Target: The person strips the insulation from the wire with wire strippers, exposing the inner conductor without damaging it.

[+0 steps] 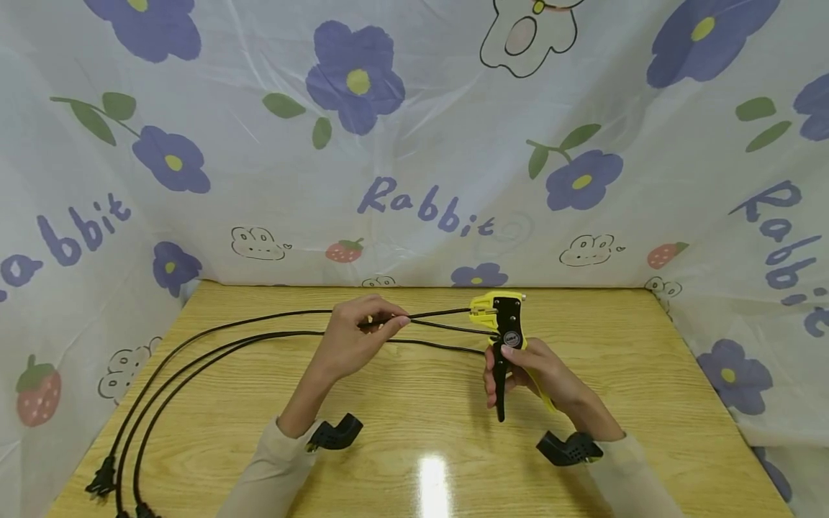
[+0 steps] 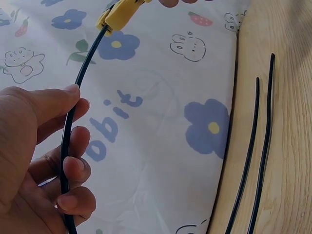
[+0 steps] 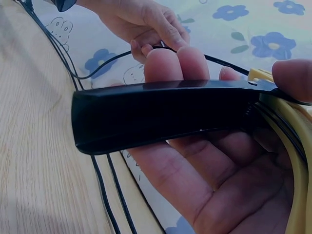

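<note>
My left hand (image 1: 352, 338) pinches a black power cable (image 1: 440, 313) between thumb and fingers, a short way from its right end. In the left wrist view the other fingers curl loosely along the same cable (image 2: 66, 146). The cable's end enters the yellow head of a black and yellow wire stripper (image 1: 510, 313). My right hand (image 1: 544, 367) grips the stripper upright, with fingers around its black handle (image 3: 161, 114) and the thumb near the pivot. The handles stand spread apart. How far the cable reaches into the jaws is hidden.
Two more black cables lie on the wooden table (image 1: 414, 403), passing beneath my left hand toward the stripper. Plugs (image 1: 102, 478) lie at the table's front left. A white printed cloth (image 1: 427, 144) hangs along the back and sides.
</note>
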`<state>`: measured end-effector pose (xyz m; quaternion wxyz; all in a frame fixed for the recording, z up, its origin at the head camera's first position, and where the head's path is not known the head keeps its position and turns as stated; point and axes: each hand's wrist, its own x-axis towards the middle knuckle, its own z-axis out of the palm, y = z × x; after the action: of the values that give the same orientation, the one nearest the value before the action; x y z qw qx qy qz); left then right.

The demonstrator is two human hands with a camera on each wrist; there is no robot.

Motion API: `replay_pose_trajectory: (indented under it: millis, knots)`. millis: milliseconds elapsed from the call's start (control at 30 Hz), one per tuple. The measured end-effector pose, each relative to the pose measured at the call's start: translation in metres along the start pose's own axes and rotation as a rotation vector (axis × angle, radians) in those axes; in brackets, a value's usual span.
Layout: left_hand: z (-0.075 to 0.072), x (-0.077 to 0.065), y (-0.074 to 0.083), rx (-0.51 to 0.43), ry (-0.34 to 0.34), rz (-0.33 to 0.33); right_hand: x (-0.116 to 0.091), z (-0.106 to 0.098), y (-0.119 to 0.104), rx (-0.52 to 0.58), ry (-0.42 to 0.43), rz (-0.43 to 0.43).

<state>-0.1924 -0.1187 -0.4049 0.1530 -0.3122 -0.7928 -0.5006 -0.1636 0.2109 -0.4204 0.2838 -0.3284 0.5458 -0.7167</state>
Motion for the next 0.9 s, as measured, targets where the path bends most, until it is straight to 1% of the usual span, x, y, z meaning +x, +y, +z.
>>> replay_pose_trajectory:
  millis: [267,433,567,900]
  knots:
    - [-0.0017,-0.0004,0.0014,0.002,0.001,0.029,0.0026,0.0012,0.0013,-0.004,-0.003,-0.009]
    - [-0.0014,-0.0017,0.0016,0.004,-0.004,0.026,0.0041,0.002,0.0024,-0.004,-0.002,-0.021]
    - [-0.0014,-0.0031,0.0018,0.014,-0.021,0.014,0.0048,0.0018,0.0028,0.003,-0.006,-0.023]
    - [-0.0007,-0.0011,0.0047,0.02,-0.043,0.028,0.0063,0.0056,0.0011,-0.016,0.008,0.002]
